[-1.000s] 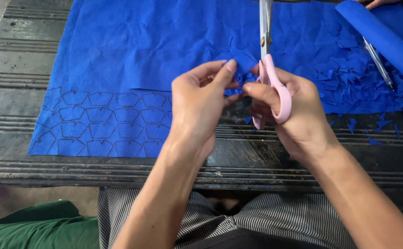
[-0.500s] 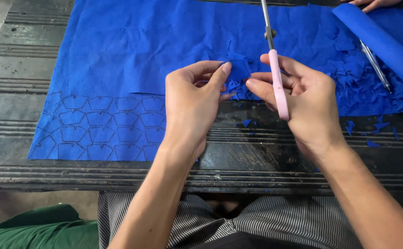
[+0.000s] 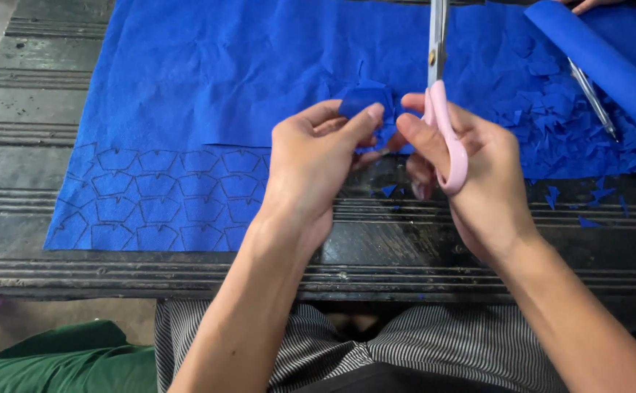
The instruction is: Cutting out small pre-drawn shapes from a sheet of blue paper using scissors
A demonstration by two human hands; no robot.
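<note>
A large blue felt sheet lies on a dark grooved table. Its near left part bears drawn outlines of repeated shapes. My left hand pinches a small blue felt piece between thumb and fingers. My right hand grips pink-handled scissors, their metal blades pointing away from me toward the top edge. The two hands almost touch over the sheet's cut edge.
A pile of blue felt scraps lies at the right. A rolled blue felt tube and a pen sit at the far right. Another person's fingertips show at the top right. Small scraps dot the table.
The scissors have swung upright and my right hand has shifted its grip. Both hands stay close together around the small felt piece.
</note>
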